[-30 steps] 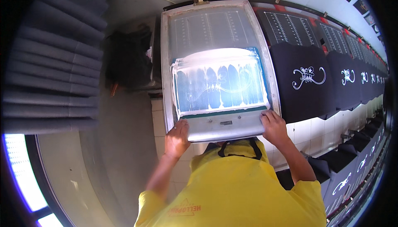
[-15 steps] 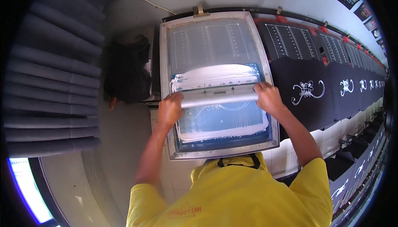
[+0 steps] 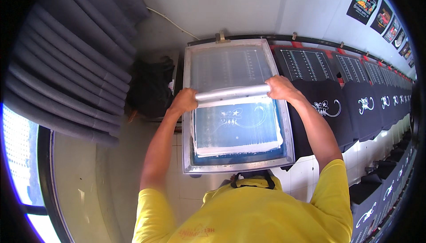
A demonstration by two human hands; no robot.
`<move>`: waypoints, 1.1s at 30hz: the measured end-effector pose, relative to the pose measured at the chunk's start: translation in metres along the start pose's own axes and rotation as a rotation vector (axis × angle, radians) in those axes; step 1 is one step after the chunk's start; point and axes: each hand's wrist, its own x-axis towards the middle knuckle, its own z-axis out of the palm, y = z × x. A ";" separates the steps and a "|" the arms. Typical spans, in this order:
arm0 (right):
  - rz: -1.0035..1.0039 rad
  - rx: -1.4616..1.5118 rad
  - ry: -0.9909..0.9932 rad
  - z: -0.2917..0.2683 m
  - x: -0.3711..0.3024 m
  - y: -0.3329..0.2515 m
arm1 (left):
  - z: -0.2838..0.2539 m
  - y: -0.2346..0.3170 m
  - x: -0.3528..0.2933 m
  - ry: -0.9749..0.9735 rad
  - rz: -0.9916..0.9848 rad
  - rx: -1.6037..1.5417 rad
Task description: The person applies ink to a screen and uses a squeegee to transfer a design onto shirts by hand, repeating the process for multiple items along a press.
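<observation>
Both my hands grip a long silver squeegee [image 3: 233, 93] that lies across a screen-printing frame [image 3: 239, 165]. My left hand [image 3: 184, 100] is closed round its left end, and my right hand [image 3: 280, 87] round its right end. The squeegee rests over the far part of the blue stencil area [image 3: 235, 134]. On the near side of it, a pale curling design with stars [image 3: 231, 117] shows in the mesh. White ink [image 3: 239, 149] runs in a thick band along the near edge of the stencil. What lies under the screen is hidden.
Right of the frame, a row of black shirts [image 3: 304, 123] with white prints lies on boards with ruled markings [image 3: 306, 64]. A black rail [image 3: 255, 37] with clamps runs behind. Grey curtains [image 3: 75, 61] hang at left, near a dark cloth pile [image 3: 151, 85].
Both hands have moved the squeegee away from me, toward the far end of the stencil. More of the design shows on its near side. My view has tilted upward.
</observation>
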 end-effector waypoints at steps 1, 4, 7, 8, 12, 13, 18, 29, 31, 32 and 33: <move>-0.004 -0.003 0.045 0.016 -0.002 -0.003 | 0.012 -0.010 -0.002 0.048 0.018 0.013; -0.006 -0.019 0.093 0.059 -0.013 -0.008 | 0.042 -0.024 -0.020 0.134 0.046 0.036; -0.026 -0.020 0.153 0.075 -0.061 -0.021 | 0.056 -0.006 -0.066 0.174 0.058 0.061; -0.026 -0.017 0.167 0.078 -0.078 -0.027 | 0.060 -0.003 -0.084 0.188 0.065 0.074; -0.083 -0.038 0.245 0.118 -0.153 -0.054 | 0.089 0.010 -0.164 0.196 0.071 0.084; -0.065 -0.029 0.254 0.135 -0.170 -0.057 | 0.098 0.015 -0.183 0.187 0.064 0.086; -0.099 -0.052 0.348 0.174 -0.216 -0.083 | 0.148 0.007 -0.242 0.324 0.113 0.081; -0.046 -0.040 0.165 0.212 -0.293 -0.086 | 0.200 0.038 -0.301 0.162 0.063 0.189; -0.044 0.048 0.178 0.207 -0.291 -0.071 | 0.198 0.051 -0.288 0.131 0.057 0.188; -0.042 0.092 0.182 0.204 -0.290 -0.061 | 0.197 0.059 -0.282 0.101 0.051 0.160; -0.037 0.151 0.178 0.190 -0.284 -0.055 | 0.189 0.067 -0.274 0.078 0.040 0.139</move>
